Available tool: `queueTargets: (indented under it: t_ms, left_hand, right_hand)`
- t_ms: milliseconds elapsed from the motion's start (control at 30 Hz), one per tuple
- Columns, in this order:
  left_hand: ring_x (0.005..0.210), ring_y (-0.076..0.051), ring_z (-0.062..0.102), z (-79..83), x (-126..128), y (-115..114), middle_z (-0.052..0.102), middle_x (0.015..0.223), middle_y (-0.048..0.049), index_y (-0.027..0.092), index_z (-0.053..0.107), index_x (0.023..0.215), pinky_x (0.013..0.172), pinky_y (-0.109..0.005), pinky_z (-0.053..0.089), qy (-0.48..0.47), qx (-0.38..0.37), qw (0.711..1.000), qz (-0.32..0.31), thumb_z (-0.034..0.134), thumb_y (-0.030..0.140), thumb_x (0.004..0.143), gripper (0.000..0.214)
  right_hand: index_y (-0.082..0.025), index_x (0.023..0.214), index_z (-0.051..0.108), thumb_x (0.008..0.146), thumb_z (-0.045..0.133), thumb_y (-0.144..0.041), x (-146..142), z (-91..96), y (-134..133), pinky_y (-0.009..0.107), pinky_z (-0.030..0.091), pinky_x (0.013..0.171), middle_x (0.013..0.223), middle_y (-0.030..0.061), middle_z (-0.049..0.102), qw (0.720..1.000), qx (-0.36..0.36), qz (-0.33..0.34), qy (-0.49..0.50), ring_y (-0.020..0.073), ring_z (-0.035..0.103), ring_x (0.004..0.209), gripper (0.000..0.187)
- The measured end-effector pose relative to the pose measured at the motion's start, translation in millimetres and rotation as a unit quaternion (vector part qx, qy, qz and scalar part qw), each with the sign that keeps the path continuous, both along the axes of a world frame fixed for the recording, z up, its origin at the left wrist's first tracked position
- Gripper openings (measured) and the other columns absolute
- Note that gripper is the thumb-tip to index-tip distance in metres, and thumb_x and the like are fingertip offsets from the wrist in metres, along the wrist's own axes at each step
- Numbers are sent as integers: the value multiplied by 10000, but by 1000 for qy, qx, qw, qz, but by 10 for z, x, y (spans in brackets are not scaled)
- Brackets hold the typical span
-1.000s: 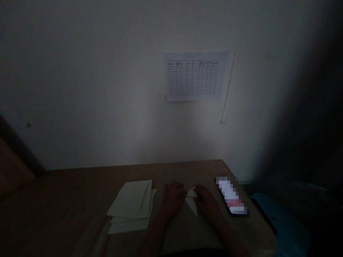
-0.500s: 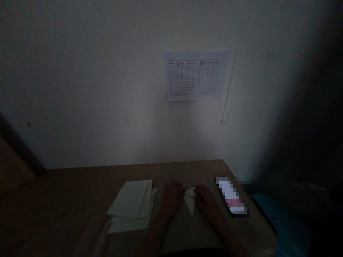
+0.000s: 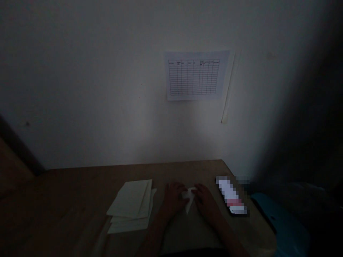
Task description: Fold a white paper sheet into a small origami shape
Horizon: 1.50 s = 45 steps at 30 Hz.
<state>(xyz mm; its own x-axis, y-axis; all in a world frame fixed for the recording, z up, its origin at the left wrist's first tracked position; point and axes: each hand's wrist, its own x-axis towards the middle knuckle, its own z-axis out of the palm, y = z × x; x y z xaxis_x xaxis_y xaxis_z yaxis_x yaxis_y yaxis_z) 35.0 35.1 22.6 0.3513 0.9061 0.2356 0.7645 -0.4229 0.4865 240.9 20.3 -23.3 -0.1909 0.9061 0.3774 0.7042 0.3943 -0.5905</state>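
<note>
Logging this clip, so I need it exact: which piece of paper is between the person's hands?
The small white folded paper, held by the left hand and right hand, not the stack of pale paper sheets further left, which neither hand touches.

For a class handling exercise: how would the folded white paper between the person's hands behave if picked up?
The folded white paper looks thin and light, so it would probably bend if held by its pointed tip. Its layers may stiffen it slightly, though the dim view makes that hard to judge.
</note>
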Motion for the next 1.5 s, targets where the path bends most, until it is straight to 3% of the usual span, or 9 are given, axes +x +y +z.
queueTargets:
  t_ms: [233,500,733,933,1167,1300,1400,1500]
  left_hand:
    - [1291,-333,461,13,-60,-31,614,1313,-55,328,612,1233,1161,-638,23,23,-9,999,-42,822,586,605,711]
    - [1299,-305,468,31,-93,-47,609,1341,-45,322,580,1277,1179,-616,20,28,-27,998,-48,743,403,728,579]
    - [1258,-270,510,37,-171,-144,648,1280,-33,305,633,1199,1193,-587,1,19,-16,999,-41,645,255,780,422]
    - [1189,-240,552,-61,-154,-198,680,1215,-25,281,652,1169,1170,-484,236,-17,19,1000,-16,636,219,787,388]
    - [997,-210,621,-243,-130,-114,714,995,-45,219,691,1007,1063,-439,390,-41,83,995,-19,537,183,877,205]
    - [988,-213,616,-267,-134,-81,697,1002,-61,209,678,948,931,-371,479,-88,71,994,11,491,234,924,190]
    - [948,-204,627,-256,-122,-64,687,997,-65,198,662,944,883,-349,495,-120,47,991,38,480,229,917,187]
    - [914,-198,631,-214,-94,-66,683,967,-60,196,658,905,855,-338,502,-138,29,989,35,483,226,901,177]
  right_hand:
    - [-234,1137,688,800,561,-181,13,-4,26,431,457,1022,1187,113,610,998,8,-35,44,274,549,1159,364]
    - [-237,1115,678,825,573,-242,27,6,9,398,459,1002,1160,100,591,998,3,-31,53,267,543,1135,308]
    - [-240,1047,692,835,572,-243,51,-6,-2,394,459,988,1127,89,604,999,-9,-14,52,259,553,1113,243]
    - [-236,1090,680,819,594,-238,49,-15,-7,389,454,996,1166,95,599,998,-14,-17,63,261,547,1134,285]
    - [-222,1101,672,839,566,-275,42,-1,-11,378,464,983,1126,90,627,995,-10,-24,95,250,575,1105,287]
    - [-217,1284,559,819,588,-299,45,-26,10,415,431,1049,1254,102,586,986,5,-78,148,260,548,1185,473]
    - [-204,1353,492,807,627,-364,29,-17,44,438,465,1014,1244,117,603,972,-21,-121,199,274,581,1150,584]
    - [-214,1303,547,791,666,-404,-48,48,98,455,463,1024,1236,111,633,967,-48,-94,233,285,588,1169,559]
